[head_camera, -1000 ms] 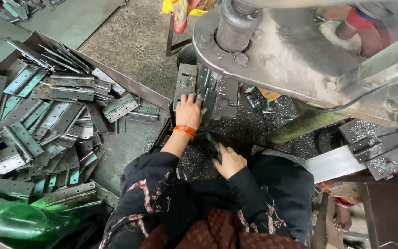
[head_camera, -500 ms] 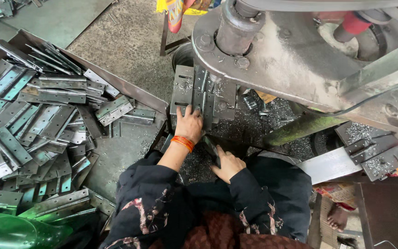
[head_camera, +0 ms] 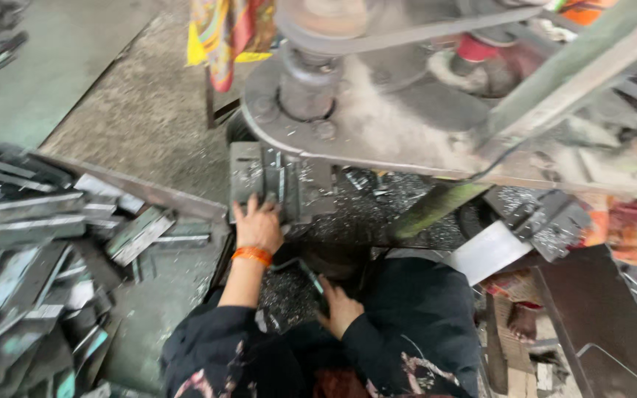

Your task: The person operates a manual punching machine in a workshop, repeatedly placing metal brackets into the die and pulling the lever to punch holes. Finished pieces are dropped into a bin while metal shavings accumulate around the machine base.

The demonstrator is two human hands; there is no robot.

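Grimy concrete floor (head_camera: 134, 110), dusted with metal filings; workshop setting, view blurred by motion. Heavy press machine (head_camera: 377, 110) fills the upper frame, its round grey flange overhanging a small dark bed strewn with shavings. A green bar (head_camera: 436, 206) slants down from under the flange toward the lap of the seated person.

Left hand (head_camera: 258, 225), orange bangle (head_camera: 252, 255) at the wrist, lies palm down with fingers spread and slightly curled over the near edge of a grey metal block (head_camera: 274, 180) on the press bed. Hand is pressing on it, not wrapped around it. The block carries narrow plates standing side by side, their long axes running away from the person, toward the machine column.

Right hand (head_camera: 340, 309) sits low, near the lap, fingers closed around the end of a thin dark metal strip (head_camera: 305, 274). Strip's long axis runs diagonally, from the hand up and to the left, its free end pointing toward the left wrist. The strip is well short of the block, between the two hands.

To the left, an open tray (head_camera: 149, 195) holds a loose pile of flat grey-green metal strips (head_camera: 31, 243), lying at mixed angles, mostly lengthwise across the tray. Dark patterned sleeves (head_camera: 215, 346) at the bottom edge.
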